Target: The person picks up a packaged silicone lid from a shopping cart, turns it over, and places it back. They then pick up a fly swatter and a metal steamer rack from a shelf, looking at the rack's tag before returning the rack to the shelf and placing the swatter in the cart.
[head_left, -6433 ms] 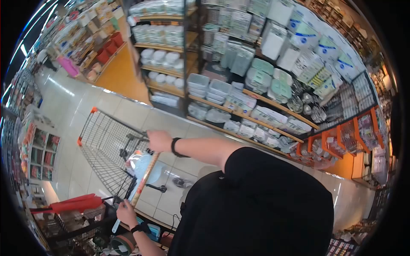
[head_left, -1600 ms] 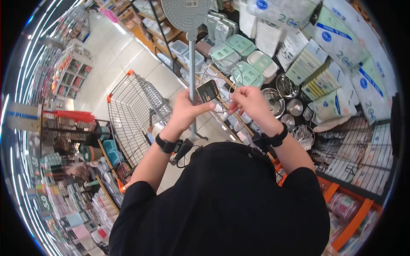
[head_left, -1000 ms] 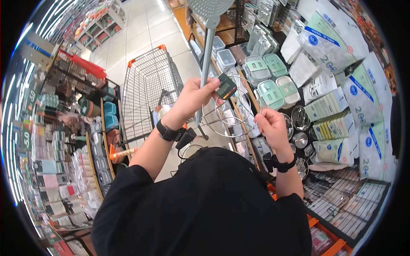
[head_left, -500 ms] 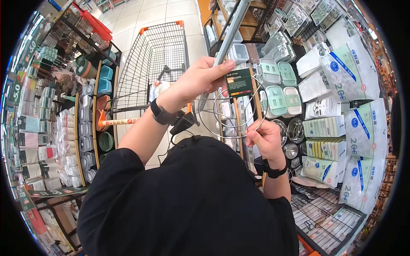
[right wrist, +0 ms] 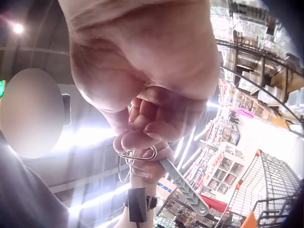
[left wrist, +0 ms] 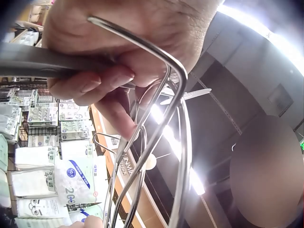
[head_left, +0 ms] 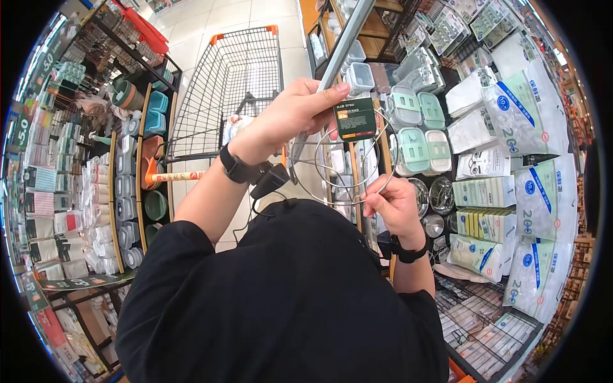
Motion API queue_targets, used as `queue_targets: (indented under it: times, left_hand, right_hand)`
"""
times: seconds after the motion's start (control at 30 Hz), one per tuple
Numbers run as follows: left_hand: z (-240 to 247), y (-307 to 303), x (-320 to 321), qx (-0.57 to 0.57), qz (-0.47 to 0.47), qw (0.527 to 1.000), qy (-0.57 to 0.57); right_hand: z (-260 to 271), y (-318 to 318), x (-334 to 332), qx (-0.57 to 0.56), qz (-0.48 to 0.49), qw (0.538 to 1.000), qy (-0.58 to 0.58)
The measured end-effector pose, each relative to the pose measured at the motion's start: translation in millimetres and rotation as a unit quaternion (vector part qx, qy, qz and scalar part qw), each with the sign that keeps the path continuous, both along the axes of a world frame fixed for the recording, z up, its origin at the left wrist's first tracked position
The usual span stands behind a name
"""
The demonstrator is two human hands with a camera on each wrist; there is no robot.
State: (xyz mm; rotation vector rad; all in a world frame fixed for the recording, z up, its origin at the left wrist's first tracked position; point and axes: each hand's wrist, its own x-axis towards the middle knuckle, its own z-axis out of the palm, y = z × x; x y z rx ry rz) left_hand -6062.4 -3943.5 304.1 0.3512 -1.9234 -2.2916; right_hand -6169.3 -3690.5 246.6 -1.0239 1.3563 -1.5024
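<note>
My left hand point(head_left: 290, 118) grips a long grey handle point(head_left: 341, 38) and, with it, the top of a round wire rack that carries a dark label card point(head_left: 355, 118). In the left wrist view my fingers point(left wrist: 90, 83) curl round the grey handle point(left wrist: 28, 61) and the bent wire point(left wrist: 176, 90). My right hand point(head_left: 388, 203) pinches the rack's lower rim. The right wrist view shows its fingertips point(right wrist: 137, 137) closed on thin wire point(right wrist: 137, 154), with the handle's perforated end point(right wrist: 185, 185) beyond. Both hands are raised in front of the shelves.
A black wire shopping cart with orange corners point(head_left: 230, 76) stands ahead on the left, with a few goods in it. Shelves of lidded containers point(head_left: 415, 121), steel bowls point(head_left: 434, 223) and bagged packs point(head_left: 530, 179) fill the right. Racks of small goods point(head_left: 121, 185) line the left.
Over the last second the rack and handle came nearer, and my right hand slid from the ring's side to its lower rim. Since half a second ago both hands rose slightly.
</note>
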Motion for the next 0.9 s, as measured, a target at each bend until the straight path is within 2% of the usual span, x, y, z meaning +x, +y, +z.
queue_targets:
  times: [0.13,0.33,0.43,0.5,0.53,0.6,0.67,0.73,0.77,0.8,0.83,0.87,0.9]
  left_hand:
    - [-1,-2,-2,-0.005,-0.002,1.000,0.000]
    - [-2,-4,-9,0.000,0.018,1.000,-0.007]
    - [-7,-7,-13,0.017,0.021,1.000,-0.003]
    - [-10,-8,-15,0.014,0.030,0.999,-0.005]
    - [-11,-8,-16,0.011,0.042,0.999,-0.006]
    - [-16,-8,-18,0.009,0.068,0.998,-0.009]
    - [-26,-10,-22,0.005,0.095,0.995,-0.009]
    - [-38,-14,-28,-0.098,0.234,0.967,0.003]
    - [-37,-16,-25,-0.116,0.228,0.967,-0.001]
    - [-35,-18,-22,-0.134,0.222,0.966,-0.005]
    - [-38,-21,-21,-0.080,0.196,0.977,-0.019]
    - [-39,-22,-20,-0.025,0.171,0.984,-0.034]
    - [-38,-22,-17,0.011,0.137,0.990,-0.028]
  right_hand:
    - [1,-2,-2,-0.007,0.007,1.000,0.005]
    - [-9,-6,-2,-0.012,-0.041,0.999,0.026]
    - [-16,-12,-3,-0.069,-0.052,0.993,0.080]
    - [-11,-17,5,-0.069,-0.101,0.992,-0.011]
    - [-7,-15,3,-0.070,-0.105,0.992,-0.012]
    - [-1,-7,-3,0.047,-0.049,0.990,-0.126]
    - [-10,-7,-2,0.006,-0.063,0.991,-0.115]
    - [-11,-15,2,-0.057,-0.176,0.978,0.094]
    - [-11,-17,-1,-0.059,-0.181,0.977,0.093]
    - [-11,-20,-7,-0.095,-0.216,0.941,0.244]
    - [-11,-23,-11,-0.126,-0.245,0.880,0.388]
    - [-9,-24,-15,-0.126,-0.248,0.879,0.387]
    - [-7,-25,-18,-0.130,-0.258,0.834,0.470]
